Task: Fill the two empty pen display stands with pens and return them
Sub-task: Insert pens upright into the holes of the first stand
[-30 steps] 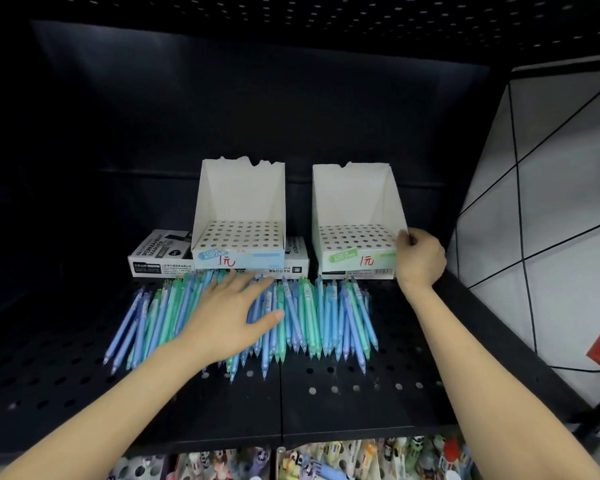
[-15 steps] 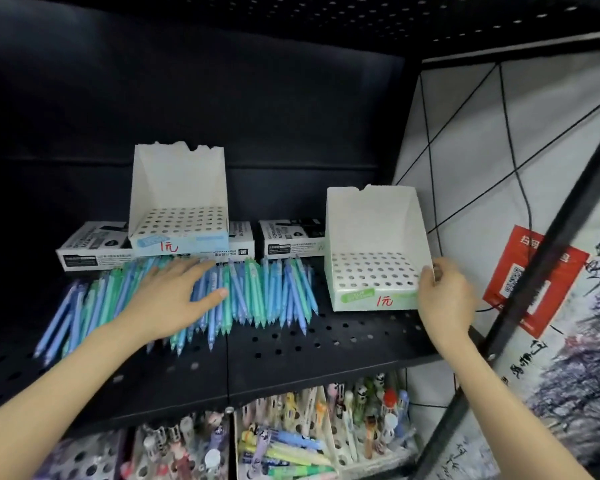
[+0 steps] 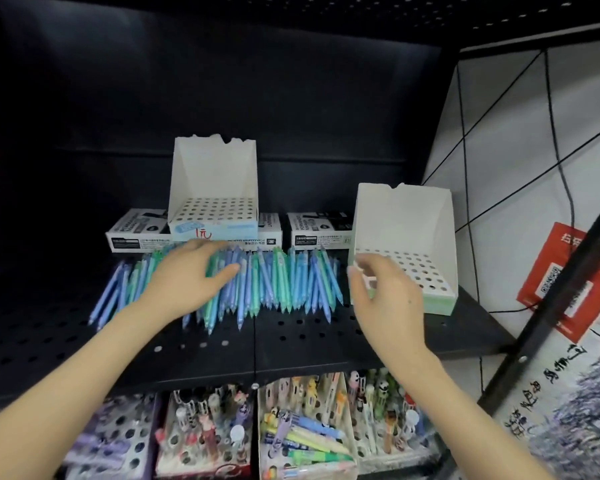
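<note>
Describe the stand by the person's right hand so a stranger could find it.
Find the black perforated shelf. At its right end, beyond the blue and green pens, stands a white holed stand. Unlike its blue-labelled twin set farther back, it has a green front strip.

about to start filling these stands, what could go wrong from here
1. The loose pens lie unboxed across the shelf under the left hand; a sweep could roll some off the front edge.
2. The left stand is perched on the marker boxes, so pushing pens in there may tip it.
3. The right stand sits near the shelf's right end, by the right hand; a nudge might slide it off.
</note>
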Tool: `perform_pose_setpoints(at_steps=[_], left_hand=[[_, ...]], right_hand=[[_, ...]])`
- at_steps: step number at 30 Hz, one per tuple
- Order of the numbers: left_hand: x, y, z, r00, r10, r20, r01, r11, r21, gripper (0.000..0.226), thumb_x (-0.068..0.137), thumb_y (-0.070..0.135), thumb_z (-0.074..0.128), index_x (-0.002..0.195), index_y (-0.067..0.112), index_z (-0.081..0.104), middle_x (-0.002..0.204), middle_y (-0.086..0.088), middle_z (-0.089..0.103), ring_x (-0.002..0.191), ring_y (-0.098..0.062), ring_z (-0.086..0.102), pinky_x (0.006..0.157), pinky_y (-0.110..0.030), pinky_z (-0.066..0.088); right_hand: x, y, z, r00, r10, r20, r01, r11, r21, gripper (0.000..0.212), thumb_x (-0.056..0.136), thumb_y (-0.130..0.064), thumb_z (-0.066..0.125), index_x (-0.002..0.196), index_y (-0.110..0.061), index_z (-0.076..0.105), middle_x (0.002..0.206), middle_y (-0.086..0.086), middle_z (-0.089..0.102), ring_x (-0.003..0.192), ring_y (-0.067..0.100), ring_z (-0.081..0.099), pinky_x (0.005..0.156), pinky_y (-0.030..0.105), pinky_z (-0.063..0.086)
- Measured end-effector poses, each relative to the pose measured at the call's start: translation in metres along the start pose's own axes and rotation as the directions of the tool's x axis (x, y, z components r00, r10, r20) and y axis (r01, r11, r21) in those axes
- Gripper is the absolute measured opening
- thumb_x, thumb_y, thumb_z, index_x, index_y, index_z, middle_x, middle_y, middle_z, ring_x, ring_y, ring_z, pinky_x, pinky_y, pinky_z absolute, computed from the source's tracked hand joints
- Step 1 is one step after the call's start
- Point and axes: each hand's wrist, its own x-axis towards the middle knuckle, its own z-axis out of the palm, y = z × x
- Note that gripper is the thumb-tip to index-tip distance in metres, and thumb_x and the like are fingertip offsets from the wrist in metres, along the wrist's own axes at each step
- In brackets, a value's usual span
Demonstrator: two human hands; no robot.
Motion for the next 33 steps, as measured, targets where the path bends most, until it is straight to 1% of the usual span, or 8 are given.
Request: perform_pose_setpoints(at_steps=[3,7,15,21,24,27,30,33], left_hand=[[-0.012,-0.004,-0.009,0.987,-0.083,-0.138,0.079,0.996,-0.036,0.041,0.089,0.037,0.057,0.124,0.015,0.059,0.120,-0.012,0.060,0.110,-0.028,0.054,0.089,-0.033,0.041],[-0.023,-0.006,-0.016,0.979,-0.169,-0.113,0.163,0.985,-0.061,0.032,0.090,0.033,0.057,0.113,0.013,0.065,0.086,0.000,0.059,0.081,-0.017,0.054,0.068,-0.027,0.039],[-0.009,0.005,-0.006,0.962,-0.268,-0.048,0.269,0.962,0.036,0.057,0.084,0.049,0.060,0.128,0.013,0.055,0.124,-0.010,0.055,0.109,-0.023,0.055,0.084,-0.030,0.044],[0.006,0.005,-0.014,0.938,-0.332,0.106,0.325,0.943,0.073,0.060,0.078,0.052,0.066,0.121,0.011,0.054,0.101,-0.006,0.061,0.092,-0.018,0.057,0.073,-0.025,0.043],[0.016,0.005,-0.016,0.902,-0.400,0.164,0.399,0.916,0.037,0.037,0.075,0.047,0.071,0.080,0.018,0.048,0.073,0.007,0.045,0.063,-0.007,0.043,0.058,-0.021,0.038],[0.022,0.007,-0.017,0.877,-0.432,0.210,0.447,0.894,-0.026,0.048,0.075,0.043,0.074,0.064,0.022,0.031,0.063,0.010,0.037,0.055,-0.001,0.033,0.053,-0.015,0.032],[0.028,0.003,-0.016,0.844,-0.478,0.243,0.511,0.855,-0.094,0.040,0.075,0.037,0.076,0.067,0.015,0.043,0.064,0.006,0.046,0.058,-0.007,0.047,0.057,-0.021,0.041],[0.029,-0.002,-0.015,0.819,-0.500,0.281,0.565,0.788,-0.244,0.048,0.075,0.027,0.077,0.108,-0.002,0.056,0.072,-0.002,0.058,0.070,-0.015,0.058,0.069,-0.026,0.049]], right_hand=[[-0.002,-0.026,0.028,0.982,-0.096,0.160,0.080,0.992,0.102,0.019,0.090,-0.022,0.059,0.101,-0.009,0.069,0.085,0.001,0.070,0.071,0.014,0.061,0.068,0.029,0.052],[0.004,-0.055,0.059,0.944,-0.133,0.303,0.110,0.990,0.090,0.034,0.091,-0.040,0.054,0.111,-0.015,0.066,0.085,-0.003,0.069,0.073,0.011,0.060,0.070,0.026,0.049],[0.028,-0.071,0.094,0.902,-0.009,0.431,0.078,0.987,-0.144,0.054,0.086,-0.061,0.047,0.106,-0.012,0.062,0.110,0.006,0.063,0.100,0.024,0.058,0.074,0.032,0.049],[0.038,-0.081,0.100,0.860,0.034,0.508,0.066,0.982,-0.178,0.064,0.080,-0.070,0.047,0.104,-0.013,0.062,0.092,0.001,0.066,0.084,0.018,0.062,0.063,0.029,0.047],[0.044,-0.083,0.099,0.830,0.078,0.552,0.019,0.986,-0.168,0.060,0.081,-0.066,0.051,0.108,-0.013,0.060,0.096,0.001,0.066,0.087,0.018,0.062,0.066,0.028,0.047],[0.050,-0.084,0.098,0.801,0.136,0.583,-0.081,0.990,-0.119,0.055,0.084,-0.056,0.057,0.112,-0.009,0.061,0.099,0.003,0.069,0.088,0.018,0.064,0.072,0.030,0.051],[0.056,-0.083,0.099,0.772,0.185,0.608,-0.150,0.983,-0.108,0.044,0.085,-0.043,0.061,0.112,-0.008,0.061,0.099,0.005,0.069,0.086,0.019,0.065,0.071,0.030,0.051],[0.060,-0.079,0.101,0.754,0.221,0.618,-0.201,0.974,-0.104,0.037,0.085,-0.025,0.061,0.117,-0.007,0.059,0.099,0.008,0.070,0.085,0.022,0.067,0.066,0.029,0.050]])
